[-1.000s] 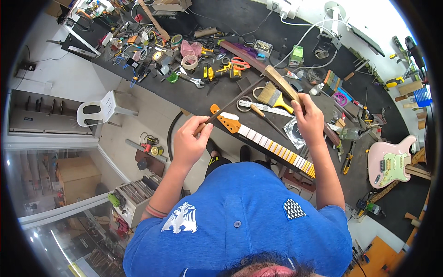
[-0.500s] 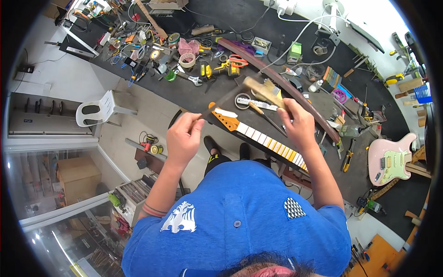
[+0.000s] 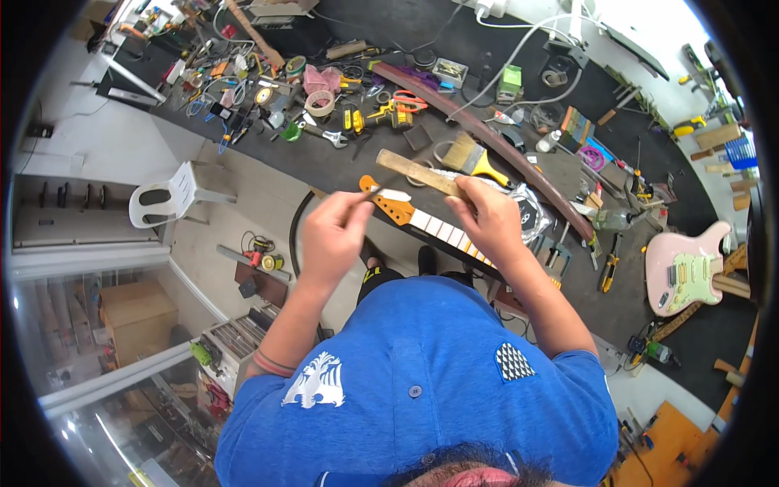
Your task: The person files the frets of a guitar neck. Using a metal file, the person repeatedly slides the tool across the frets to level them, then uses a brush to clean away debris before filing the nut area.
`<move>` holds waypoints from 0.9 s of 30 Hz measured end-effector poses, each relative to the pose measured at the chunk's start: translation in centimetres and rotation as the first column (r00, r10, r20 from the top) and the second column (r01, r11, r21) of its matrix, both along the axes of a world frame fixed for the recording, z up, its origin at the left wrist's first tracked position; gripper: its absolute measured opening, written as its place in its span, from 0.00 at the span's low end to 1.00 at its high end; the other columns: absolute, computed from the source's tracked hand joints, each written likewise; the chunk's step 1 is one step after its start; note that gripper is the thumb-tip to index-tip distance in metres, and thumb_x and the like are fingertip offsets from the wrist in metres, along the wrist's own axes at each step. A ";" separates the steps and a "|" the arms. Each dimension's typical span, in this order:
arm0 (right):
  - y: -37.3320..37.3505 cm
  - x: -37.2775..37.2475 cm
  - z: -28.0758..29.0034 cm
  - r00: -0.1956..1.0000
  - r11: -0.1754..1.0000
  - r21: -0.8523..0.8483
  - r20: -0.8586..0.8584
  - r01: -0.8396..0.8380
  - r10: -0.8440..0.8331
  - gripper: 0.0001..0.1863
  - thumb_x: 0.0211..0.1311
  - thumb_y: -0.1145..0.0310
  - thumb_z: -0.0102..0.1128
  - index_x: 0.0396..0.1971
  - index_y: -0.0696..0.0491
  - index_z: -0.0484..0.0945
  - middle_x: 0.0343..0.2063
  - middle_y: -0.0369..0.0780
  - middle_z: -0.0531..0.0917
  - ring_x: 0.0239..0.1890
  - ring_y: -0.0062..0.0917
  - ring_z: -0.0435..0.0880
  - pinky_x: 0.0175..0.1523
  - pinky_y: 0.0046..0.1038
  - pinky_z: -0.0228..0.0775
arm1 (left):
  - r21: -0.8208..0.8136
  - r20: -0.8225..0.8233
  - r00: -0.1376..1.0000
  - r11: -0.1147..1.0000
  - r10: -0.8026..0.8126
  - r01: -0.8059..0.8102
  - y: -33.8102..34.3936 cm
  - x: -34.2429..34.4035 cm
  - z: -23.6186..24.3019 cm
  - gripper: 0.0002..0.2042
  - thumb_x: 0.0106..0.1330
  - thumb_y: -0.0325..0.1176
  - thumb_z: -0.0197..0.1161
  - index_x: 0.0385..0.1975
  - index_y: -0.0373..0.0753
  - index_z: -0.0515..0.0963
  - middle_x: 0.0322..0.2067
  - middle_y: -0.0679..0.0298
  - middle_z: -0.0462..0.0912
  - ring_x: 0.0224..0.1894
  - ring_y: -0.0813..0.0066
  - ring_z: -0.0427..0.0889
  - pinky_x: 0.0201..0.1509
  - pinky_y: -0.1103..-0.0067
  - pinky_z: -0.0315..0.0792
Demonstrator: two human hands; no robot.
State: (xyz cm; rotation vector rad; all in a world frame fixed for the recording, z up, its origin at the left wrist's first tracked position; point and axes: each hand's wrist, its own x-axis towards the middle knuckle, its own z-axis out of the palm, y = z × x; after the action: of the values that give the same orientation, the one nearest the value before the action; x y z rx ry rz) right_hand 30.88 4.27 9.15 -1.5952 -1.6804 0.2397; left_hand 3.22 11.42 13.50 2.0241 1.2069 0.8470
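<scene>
My right hand (image 3: 492, 219) is closed around one end of a flat, light wooden strip (image 3: 414, 172), which slants up and left over the bench. My left hand (image 3: 337, 235) pinches a small dark, thin piece (image 3: 373, 193); most of it is hidden or end-on. Below and between the hands lies a guitar neck (image 3: 442, 230) with an orange-brown headstock (image 3: 391, 204) and a pale, banded fretboard, partly covered by my right hand. A wide brush with a yellow handle (image 3: 487, 169) rests just beyond the strip.
A long dark reddish wooden beam (image 3: 487, 134) crosses the bench. A yellow-black power tool (image 3: 377, 118), a tape roll (image 3: 320, 103) and an adjustable wrench (image 3: 329, 135) lie behind. A pink guitar body (image 3: 684, 272) lies at right, a white plastic chair (image 3: 174, 195) stands at left.
The wooden strip, blurred before, has swung left and down with my right hand, uncovering the brush. My left hand has shifted right, and its dark, thin piece shows shorter.
</scene>
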 end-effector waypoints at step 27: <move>14.3 4.7 -20.6 0.830 0.893 -0.424 -0.545 -0.148 -0.121 0.29 0.76 0.68 0.66 0.74 0.53 0.75 0.63 0.50 0.87 0.66 0.40 0.87 0.69 0.40 0.79 | -0.816 0.486 0.640 0.572 0.595 0.088 -5.0 -7.0 -9.3 0.11 0.90 0.37 0.54 0.62 0.40 0.74 0.33 0.66 0.78 0.23 0.79 0.73 0.27 0.80 0.67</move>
State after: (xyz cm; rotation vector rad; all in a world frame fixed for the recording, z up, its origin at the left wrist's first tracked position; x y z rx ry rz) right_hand 35.61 18.60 -11.49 -1.6155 -1.2131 1.0735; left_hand -3.77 6.42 4.18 0.6087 1.1144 0.9052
